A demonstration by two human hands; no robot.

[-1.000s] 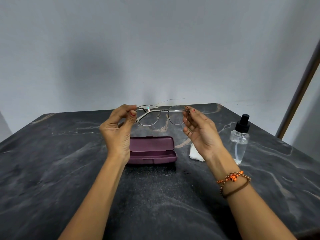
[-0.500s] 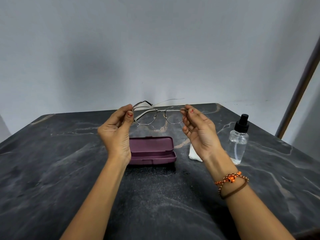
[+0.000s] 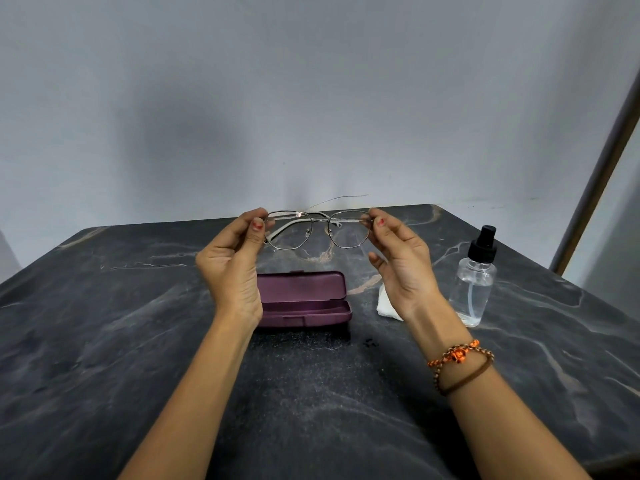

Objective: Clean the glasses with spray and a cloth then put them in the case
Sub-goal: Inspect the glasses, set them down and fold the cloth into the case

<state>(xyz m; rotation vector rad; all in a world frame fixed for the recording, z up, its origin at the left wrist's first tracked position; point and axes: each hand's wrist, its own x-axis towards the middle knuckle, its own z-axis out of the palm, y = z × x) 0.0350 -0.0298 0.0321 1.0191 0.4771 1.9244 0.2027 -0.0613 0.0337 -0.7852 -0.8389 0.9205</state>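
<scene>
Thin metal-framed glasses (image 3: 317, 231) hang in the air above the table, lenses facing me. My left hand (image 3: 235, 261) pinches the left end of the frame and my right hand (image 3: 401, 261) pinches the right end. One temple looks folded behind the left lens. Below them a purple glasses case (image 3: 304, 299) lies open on the table. A white cloth (image 3: 386, 304) rests to the right of the case, partly hidden by my right wrist. A clear spray bottle (image 3: 474, 282) with a black nozzle stands upright further right.
The dark marble table (image 3: 104, 323) ends at a grey wall behind. A brown strip (image 3: 599, 188) runs diagonally at the far right. My right wrist wears orange and brown bracelets (image 3: 457, 362).
Both hands have lifted slightly and spread the glasses level. The frame has turned so the lenses face me more squarely, and my right fingers have shifted to the frame's outer end.
</scene>
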